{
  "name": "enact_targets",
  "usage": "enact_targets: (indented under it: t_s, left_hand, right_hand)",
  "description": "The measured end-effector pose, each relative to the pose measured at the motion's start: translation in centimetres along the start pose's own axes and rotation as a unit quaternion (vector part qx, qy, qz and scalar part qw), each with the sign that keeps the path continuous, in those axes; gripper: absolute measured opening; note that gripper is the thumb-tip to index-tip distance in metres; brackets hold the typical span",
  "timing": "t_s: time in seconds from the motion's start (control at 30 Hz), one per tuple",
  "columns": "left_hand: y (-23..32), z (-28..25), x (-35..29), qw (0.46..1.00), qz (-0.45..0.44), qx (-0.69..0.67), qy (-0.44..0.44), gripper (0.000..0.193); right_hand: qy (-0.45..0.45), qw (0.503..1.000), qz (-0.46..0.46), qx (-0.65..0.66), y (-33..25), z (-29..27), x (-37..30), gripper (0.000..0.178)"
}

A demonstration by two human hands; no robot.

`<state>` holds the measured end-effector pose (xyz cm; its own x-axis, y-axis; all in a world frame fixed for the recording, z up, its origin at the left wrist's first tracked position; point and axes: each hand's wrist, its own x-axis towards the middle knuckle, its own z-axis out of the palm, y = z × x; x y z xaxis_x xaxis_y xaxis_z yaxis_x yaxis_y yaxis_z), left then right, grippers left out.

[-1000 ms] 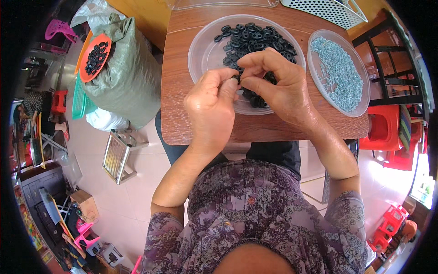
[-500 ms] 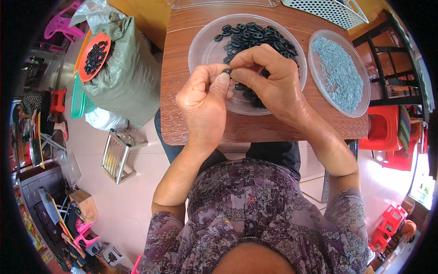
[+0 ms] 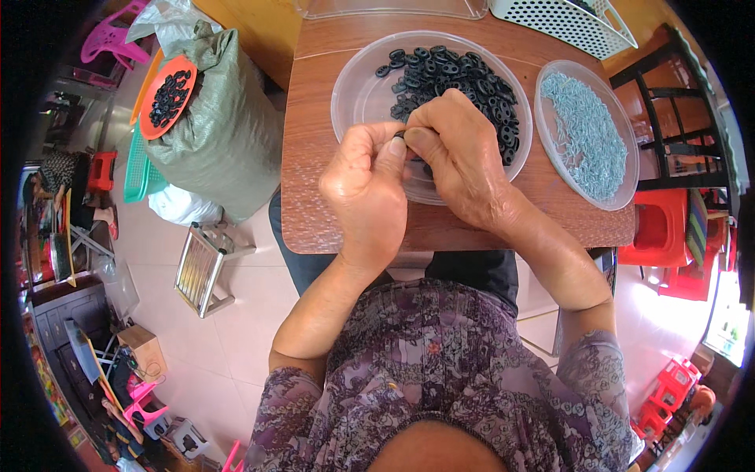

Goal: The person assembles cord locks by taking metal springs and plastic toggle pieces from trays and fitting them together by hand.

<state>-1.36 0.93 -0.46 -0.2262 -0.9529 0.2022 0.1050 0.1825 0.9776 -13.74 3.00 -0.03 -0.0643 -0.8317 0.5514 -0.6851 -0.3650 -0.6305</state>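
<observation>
Pinched between the fingertips of my left hand (image 3: 366,189) is a small black oval piece (image 3: 399,135), mostly covered by the fingers. My right hand (image 3: 464,153) closes its thumb and forefinger on the same piece from the other side. Both hands are over the near part of a round clear plastic tub (image 3: 355,102), which holds a heap of black oval pieces with holes (image 3: 452,69). To the right, a second clear round tray (image 3: 548,141) carries many small, thin, silvery-blue metal pieces (image 3: 588,134), too fine to make out singly.
Both containers stand on a brown wooden table (image 3: 307,157). Beyond the tray is a white perforated basket (image 3: 550,23). At left, a stuffed woven sack (image 3: 224,134) bears an orange dish (image 3: 189,79) of black pieces. A metal-framed stool (image 3: 208,267) stands on the floor; red stools (image 3: 657,228) are at right.
Both hands have shifted slightly right and nearer in the picture, still pinching the black piece. The right fingers have closed in more tightly around it.
</observation>
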Motion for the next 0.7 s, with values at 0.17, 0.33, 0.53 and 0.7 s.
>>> enact_targets:
  t_s: [0.17,0.33,0.53,0.7]
  left_hand:
    - [-0.2,0.1,0.1,0.998,-0.028,-0.051,0.007,0.007]
    - [0.0,-0.3,0.8,0.992,-0.087,-0.086,-0.014,0.007]
    - [-0.2,-1.4,1.5,0.983,-0.113,-0.142,0.006,0.008]
    - [-0.2,-1.5,2.2,0.978,-0.137,-0.157,0.028,0.009]
  right_hand:
    - [-0.006,0.998,-0.04,-0.054,0.3,0.3,-0.2,0.004]
    - [-0.047,0.99,-0.077,-0.11,0.4,-0.3,0.1,0.004]
    - [-0.003,0.989,-0.048,-0.142,-0.7,-3.7,0.8,0.015]
    - [-0.039,0.824,0.089,-0.559,-11.8,-13.2,-3.2,0.015]
